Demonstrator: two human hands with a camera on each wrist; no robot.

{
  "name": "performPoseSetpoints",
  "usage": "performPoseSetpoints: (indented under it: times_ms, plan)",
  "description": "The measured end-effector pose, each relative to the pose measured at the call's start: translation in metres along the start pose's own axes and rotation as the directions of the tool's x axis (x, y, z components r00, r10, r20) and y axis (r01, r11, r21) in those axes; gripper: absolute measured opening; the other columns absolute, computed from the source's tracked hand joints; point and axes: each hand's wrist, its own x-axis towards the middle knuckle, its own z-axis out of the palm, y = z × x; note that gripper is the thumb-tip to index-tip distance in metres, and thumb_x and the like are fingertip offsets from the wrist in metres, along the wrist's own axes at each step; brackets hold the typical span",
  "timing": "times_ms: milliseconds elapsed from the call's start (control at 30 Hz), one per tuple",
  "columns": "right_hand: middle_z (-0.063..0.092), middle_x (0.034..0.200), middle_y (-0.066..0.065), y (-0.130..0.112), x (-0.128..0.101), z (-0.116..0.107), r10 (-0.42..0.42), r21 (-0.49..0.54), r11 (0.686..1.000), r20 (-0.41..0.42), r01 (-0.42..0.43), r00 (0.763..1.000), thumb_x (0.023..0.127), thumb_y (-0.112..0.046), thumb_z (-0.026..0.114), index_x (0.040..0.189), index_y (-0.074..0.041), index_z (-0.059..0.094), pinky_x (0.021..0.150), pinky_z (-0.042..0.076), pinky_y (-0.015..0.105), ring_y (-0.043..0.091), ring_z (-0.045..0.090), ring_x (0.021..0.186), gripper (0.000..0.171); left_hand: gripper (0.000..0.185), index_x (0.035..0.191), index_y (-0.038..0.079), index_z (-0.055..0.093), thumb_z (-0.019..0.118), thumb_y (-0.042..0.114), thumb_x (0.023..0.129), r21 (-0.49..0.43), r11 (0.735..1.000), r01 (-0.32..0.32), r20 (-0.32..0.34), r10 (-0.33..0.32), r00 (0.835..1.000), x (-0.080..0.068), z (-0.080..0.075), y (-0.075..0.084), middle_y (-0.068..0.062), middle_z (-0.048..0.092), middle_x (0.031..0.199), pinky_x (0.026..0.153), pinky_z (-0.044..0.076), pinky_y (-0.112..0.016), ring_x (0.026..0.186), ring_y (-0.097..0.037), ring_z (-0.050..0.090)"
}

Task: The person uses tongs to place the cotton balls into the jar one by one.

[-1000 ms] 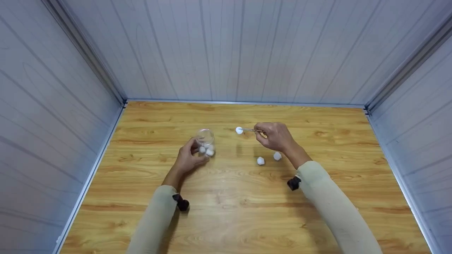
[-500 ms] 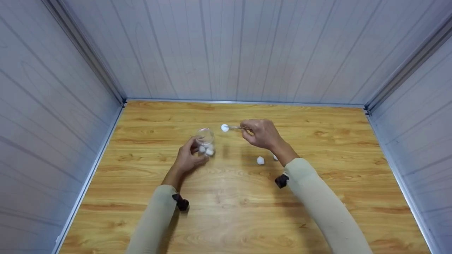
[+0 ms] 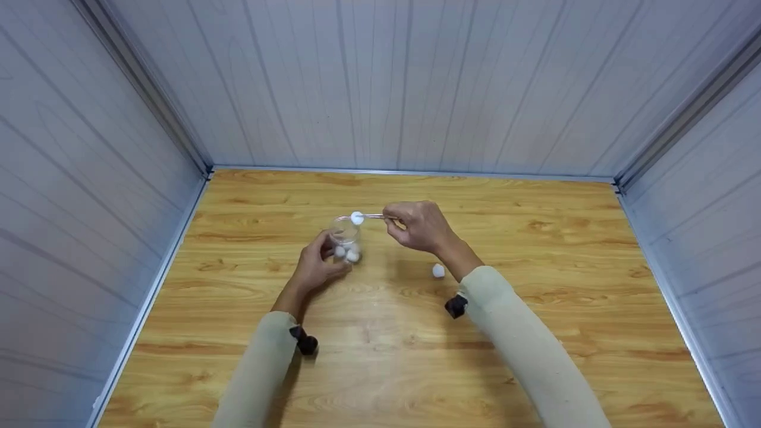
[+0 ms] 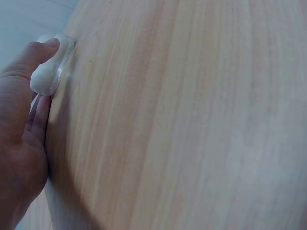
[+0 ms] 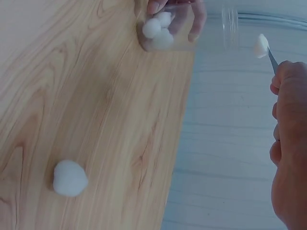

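A small clear jar (image 3: 345,236) stands on the wooden table (image 3: 380,368) with white cotton balls (image 3: 347,254) in its bottom. My left hand (image 3: 315,267) grips the jar from the near side; in the left wrist view its fingers (image 4: 29,96) wrap the jar (image 4: 60,57). My right hand (image 3: 416,226) pinches metal tweezers (image 3: 376,216) that hold a cotton ball (image 3: 357,218) just above the jar's mouth. The right wrist view shows the tweezers (image 5: 272,60) with that ball (image 5: 261,45) beside the jar's rim (image 5: 230,26).
One loose cotton ball (image 3: 438,271) lies on the table right of the jar, also in the right wrist view as a ball (image 5: 70,178). Grey panel walls (image 3: 380,83) close in the table at the back and both sides.
My right hand has carried the tweezers and the pinched cotton ball leftward to just over the jar's mouth. Its forearm now hides a second loose ball. The left hand and jar stayed put.
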Motion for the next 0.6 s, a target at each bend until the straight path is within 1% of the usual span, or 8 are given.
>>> performPoseSetpoints:
  times_ms: [133,333,533,600]
  plan:
    - [0.079,0.08,0.006,-0.004,0.002,0.007,0.005,-0.01,1.0,-0.015,-0.005,1.0,0.103,-0.009,0.07,0.097,-0.009,0.077,0.053,0.055,0.038,0.019,0.067,0.062,0.009,0.078,0.157,0.009,0.059,0.092,-0.001,0.088,0.005,1.0,0.007,-0.011,-0.007,1.0,0.0,0.001,-0.002,-0.021,0.067,0.146,0.128,0.056,-0.045,0.142,-0.036,0.065]
    - [0.079,0.082,0.006,-0.009,0.002,0.016,0.035,0.005,0.999,-0.015,-0.035,0.999,0.101,-0.008,0.07,0.098,-0.009,0.077,0.057,0.06,0.042,0.021,0.07,0.066,0.007,0.077,0.158,0.009,0.057,0.09,-0.002,0.089,0.004,1.0,0.019,-0.001,-0.019,1.0,0.0,0.002,0.001,-0.023,0.066,0.147,0.131,0.053,-0.05,0.144,-0.038,0.064]
    - [0.082,0.086,0.007,-0.013,-0.002,0.024,0.071,0.034,0.997,-0.015,-0.071,0.997,0.101,-0.01,0.07,0.101,-0.008,0.079,0.059,0.063,0.043,0.022,0.074,0.068,0.009,0.076,0.156,0.009,0.059,0.091,-0.004,0.088,0.005,1.0,0.028,-0.01,-0.028,1.0,-0.001,0.001,0.002,-0.021,0.068,0.139,0.13,0.054,-0.048,0.14,-0.035,0.065]
    - [0.083,0.088,0.007,-0.014,-0.003,0.025,0.074,0.042,0.996,-0.014,-0.073,0.997,0.101,-0.01,0.07,0.102,-0.008,0.079,0.059,0.064,0.043,0.022,0.075,0.069,0.009,0.075,0.155,0.008,0.059,0.091,-0.003,0.088,0.006,1.0,0.023,-0.01,-0.023,1.0,-0.001,0.002,0.002,-0.021,0.068,0.137,0.13,0.054,-0.049,0.14,-0.036,0.065]
